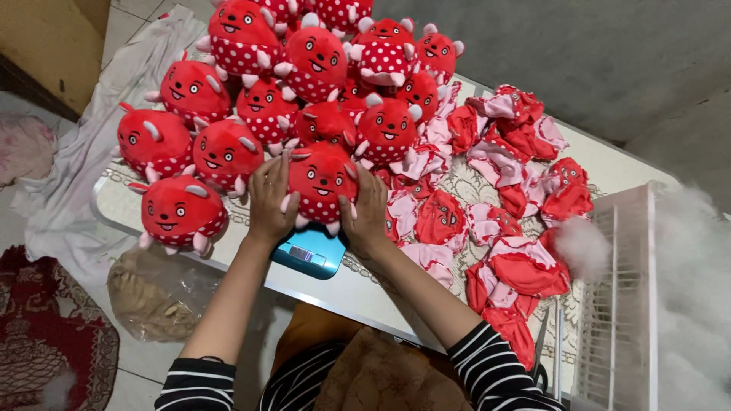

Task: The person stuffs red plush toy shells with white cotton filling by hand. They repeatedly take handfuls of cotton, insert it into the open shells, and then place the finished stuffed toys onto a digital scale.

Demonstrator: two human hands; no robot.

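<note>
A stuffed red plush toy (pixel 323 181) with white-dotted belly and a face sits on a small blue scale (pixel 308 255) at the table's near edge. My left hand (pixel 271 199) presses its left side and my right hand (pixel 367 215) presses its right side, both gripping it. Behind it lies a heap of several identical stuffed red toys (pixel 304 68). To the right spread several flat, unstuffed red and pink toy skins (pixel 502 198).
A white wire-sided bin (pixel 620 304) full of white stuffing fibre (pixel 693 289) stands at the right. A tuft of fibre (pixel 582 245) lies beside it. Scissors (pixel 542 350) lie near the table's front edge. A plastic bag (pixel 152 293) and rug (pixel 53 335) are on the floor left.
</note>
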